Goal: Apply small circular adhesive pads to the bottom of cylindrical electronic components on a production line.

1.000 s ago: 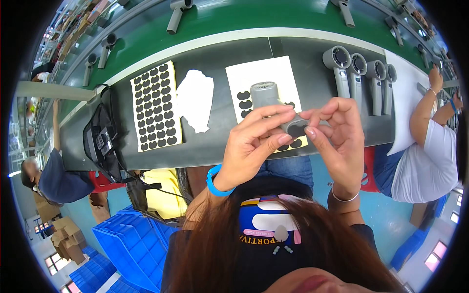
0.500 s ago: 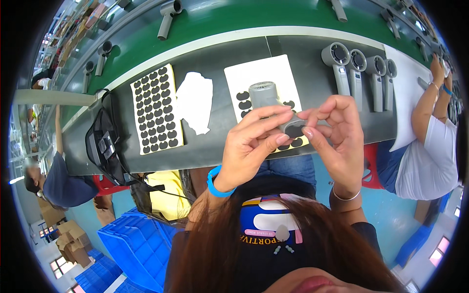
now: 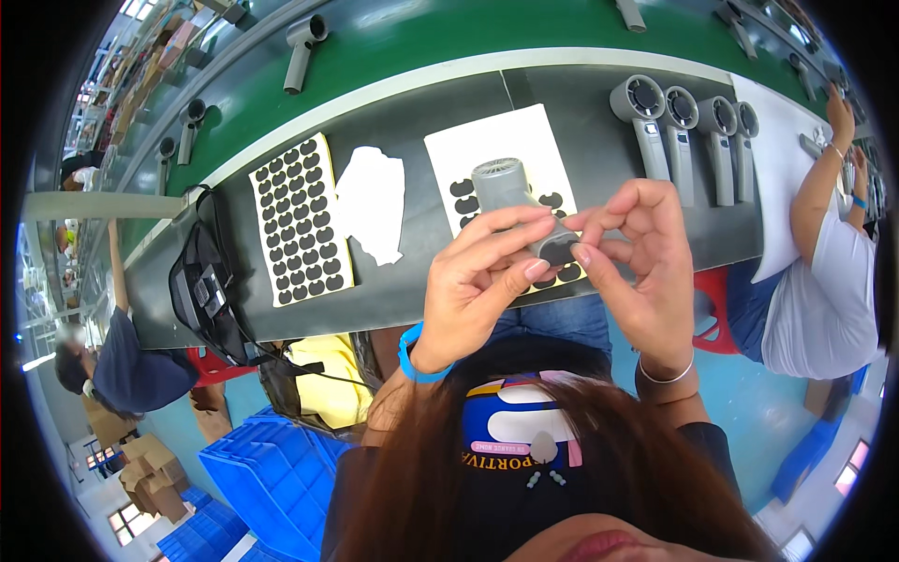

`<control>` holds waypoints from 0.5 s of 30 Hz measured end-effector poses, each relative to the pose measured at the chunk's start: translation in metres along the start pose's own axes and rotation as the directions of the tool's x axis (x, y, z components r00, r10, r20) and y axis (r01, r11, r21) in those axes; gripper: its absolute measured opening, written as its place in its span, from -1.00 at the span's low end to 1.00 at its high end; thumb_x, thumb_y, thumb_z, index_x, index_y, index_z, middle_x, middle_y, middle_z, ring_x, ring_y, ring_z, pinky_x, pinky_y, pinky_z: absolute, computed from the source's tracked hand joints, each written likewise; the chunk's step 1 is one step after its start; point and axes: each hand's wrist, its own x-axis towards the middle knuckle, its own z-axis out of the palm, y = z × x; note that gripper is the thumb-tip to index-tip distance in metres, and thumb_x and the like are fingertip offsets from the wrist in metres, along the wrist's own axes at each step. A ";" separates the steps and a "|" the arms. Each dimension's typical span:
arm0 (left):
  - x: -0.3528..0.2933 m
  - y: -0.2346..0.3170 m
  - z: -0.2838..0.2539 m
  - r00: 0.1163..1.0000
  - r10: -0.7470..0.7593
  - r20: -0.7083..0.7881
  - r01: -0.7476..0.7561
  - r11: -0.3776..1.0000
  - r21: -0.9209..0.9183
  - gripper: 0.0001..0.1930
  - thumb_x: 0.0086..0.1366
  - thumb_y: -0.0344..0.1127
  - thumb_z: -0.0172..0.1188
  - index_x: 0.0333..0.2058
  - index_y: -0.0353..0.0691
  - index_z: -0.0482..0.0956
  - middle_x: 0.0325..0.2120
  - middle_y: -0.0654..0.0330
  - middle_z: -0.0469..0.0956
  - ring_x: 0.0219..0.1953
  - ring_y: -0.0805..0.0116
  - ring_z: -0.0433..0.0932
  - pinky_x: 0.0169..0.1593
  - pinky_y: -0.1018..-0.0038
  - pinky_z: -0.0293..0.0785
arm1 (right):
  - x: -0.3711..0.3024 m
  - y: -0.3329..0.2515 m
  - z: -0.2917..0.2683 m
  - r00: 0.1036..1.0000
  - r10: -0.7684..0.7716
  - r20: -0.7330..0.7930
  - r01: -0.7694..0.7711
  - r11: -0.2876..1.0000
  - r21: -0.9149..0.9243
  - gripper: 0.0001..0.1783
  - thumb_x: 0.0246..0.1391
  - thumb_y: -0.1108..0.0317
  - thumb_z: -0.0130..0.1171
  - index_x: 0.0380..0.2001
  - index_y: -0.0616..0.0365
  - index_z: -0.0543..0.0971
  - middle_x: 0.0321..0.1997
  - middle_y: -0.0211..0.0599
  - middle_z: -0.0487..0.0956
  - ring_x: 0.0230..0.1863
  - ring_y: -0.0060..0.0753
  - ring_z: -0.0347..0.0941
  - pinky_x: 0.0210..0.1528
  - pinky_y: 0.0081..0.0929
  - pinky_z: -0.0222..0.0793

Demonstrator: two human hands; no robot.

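Note:
My left hand (image 3: 478,281) grips the handle of a small grey handheld fan (image 3: 510,192) held above the dark worktable (image 3: 403,281). My right hand (image 3: 641,262) pinches at the handle's lower end, where a dark oval pad shows between my fingertips. Under the fan lies a white sheet (image 3: 496,140) with a few black oval stickers left on it. To the left lies a full sheet of black oval stickers (image 3: 300,220) and a crumpled white backing paper (image 3: 372,201).
Several grey fans (image 3: 688,126) lie in a row at the table's right. A green conveyor belt (image 3: 449,37) with more fans runs behind. A person in white (image 3: 824,281) works at right, another person (image 3: 112,361) at left. Black bag (image 3: 201,286), blue crates (image 3: 272,468).
Both hands stay at the fan's handle; my fingers have shifted slightly around its lower end. The view has shifted a little.

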 end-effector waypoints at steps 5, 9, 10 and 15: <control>-0.001 -0.001 0.002 1.000 -0.001 -0.011 0.001 1.000 -0.008 -0.69 0.23 -0.60 0.09 -0.02 -0.46 0.46 0.06 0.03 0.31 -0.14 0.31 0.55 -0.03 0.45 0.55 | -0.001 0.001 0.000 1.000 -0.011 0.004 0.011 0.999 -0.033 -0.58 -0.05 0.71 0.10 -0.14 0.19 0.22 -0.28 -0.26 0.46 -0.11 -0.46 0.46 -0.16 -0.59 0.45; 0.000 0.000 0.003 1.000 -0.008 -0.014 0.008 1.000 -0.026 -0.69 0.23 -0.61 0.09 -0.03 -0.46 0.46 0.06 0.03 0.31 -0.13 0.32 0.55 -0.03 0.44 0.56 | -0.001 -0.001 0.001 1.000 -0.012 -0.005 0.012 0.998 -0.056 -0.58 -0.05 0.71 0.09 -0.14 0.19 0.22 -0.29 -0.27 0.45 -0.14 -0.48 0.46 -0.19 -0.61 0.45; -0.001 0.000 0.003 1.000 -0.005 -0.018 0.005 1.000 -0.025 -0.69 0.23 -0.61 0.08 -0.03 -0.47 0.46 0.05 0.03 0.32 -0.13 0.32 0.54 -0.02 0.44 0.56 | -0.001 -0.001 0.002 1.000 -0.014 -0.006 0.013 0.998 -0.055 -0.58 -0.05 0.71 0.09 -0.14 0.19 0.22 -0.29 -0.27 0.45 -0.14 -0.48 0.46 -0.19 -0.61 0.45; -0.001 0.000 0.005 1.000 -0.005 -0.021 0.004 0.999 -0.044 -0.69 0.22 -0.62 0.09 -0.03 -0.47 0.46 0.05 0.04 0.32 -0.14 0.35 0.54 -0.02 0.43 0.56 | -0.001 -0.002 0.002 1.000 -0.012 -0.008 0.011 0.998 -0.061 -0.59 -0.05 0.71 0.08 -0.15 0.19 0.23 -0.30 -0.29 0.44 -0.15 -0.49 0.46 -0.19 -0.60 0.46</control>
